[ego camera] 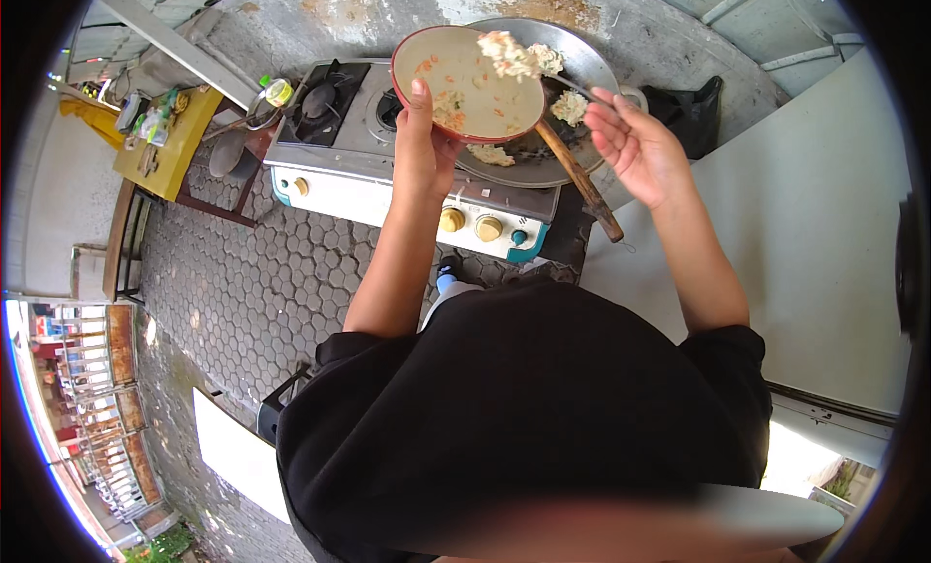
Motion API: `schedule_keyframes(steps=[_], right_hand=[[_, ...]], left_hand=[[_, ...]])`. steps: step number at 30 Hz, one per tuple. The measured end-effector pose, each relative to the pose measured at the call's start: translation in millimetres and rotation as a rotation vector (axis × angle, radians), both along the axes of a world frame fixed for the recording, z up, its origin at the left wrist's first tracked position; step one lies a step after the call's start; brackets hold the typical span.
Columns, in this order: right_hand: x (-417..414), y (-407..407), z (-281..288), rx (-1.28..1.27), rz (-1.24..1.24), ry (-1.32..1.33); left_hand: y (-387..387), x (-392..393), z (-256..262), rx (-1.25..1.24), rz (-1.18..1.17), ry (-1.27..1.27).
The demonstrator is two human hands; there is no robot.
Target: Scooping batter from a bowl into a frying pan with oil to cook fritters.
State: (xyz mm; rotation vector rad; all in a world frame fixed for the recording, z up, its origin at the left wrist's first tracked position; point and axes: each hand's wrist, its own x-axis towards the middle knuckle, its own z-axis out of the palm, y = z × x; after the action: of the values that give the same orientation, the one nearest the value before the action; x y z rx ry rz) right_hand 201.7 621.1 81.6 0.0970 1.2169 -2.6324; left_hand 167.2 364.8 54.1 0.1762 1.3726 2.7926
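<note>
My left hand [425,145] grips the near rim of a cream bowl with a red edge [476,90], tilted over the stove, its inside smeared with batter and orange bits. In my right hand [640,141] is the handle of a metal spoon [571,84]; a lump of vegetable batter [507,56] sits on its end, above the bowl's right side. Behind and below the bowl lies a large metal wok [596,50] with a wooden handle [582,181]. Several batter portions rest in the wok, one fritter [569,108] near the spoon and another [491,154] under the bowl.
The gas stove [334,166] has a left burner [320,101] with a bottle and pan beyond it. A black plastic bag [687,119] lies right of the wok, beside a large pale panel [800,221]. A yellow table [171,145] holds bagged items at the left.
</note>
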Motion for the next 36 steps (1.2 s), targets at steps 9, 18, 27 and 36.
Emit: schedule_keyframes(steps=[9,18,27,36], right_hand=[[-4,75,-66,0.414,-0.168,0.052],[-4,84,-99,1.030,-0.076,0.132],[-2,75,-55,1.554,0.095,0.629],[2,91,-57,1.481,-0.063,0.630]], left_hand=[[-38,15,-11,0.112,0.076,-0.062],[-54,27,-10,0.120,0.172,-0.116],[-55,29,-7,0.164,0.172,-0.118],[-59,26,-9,0.187,0.191,-0.107]])
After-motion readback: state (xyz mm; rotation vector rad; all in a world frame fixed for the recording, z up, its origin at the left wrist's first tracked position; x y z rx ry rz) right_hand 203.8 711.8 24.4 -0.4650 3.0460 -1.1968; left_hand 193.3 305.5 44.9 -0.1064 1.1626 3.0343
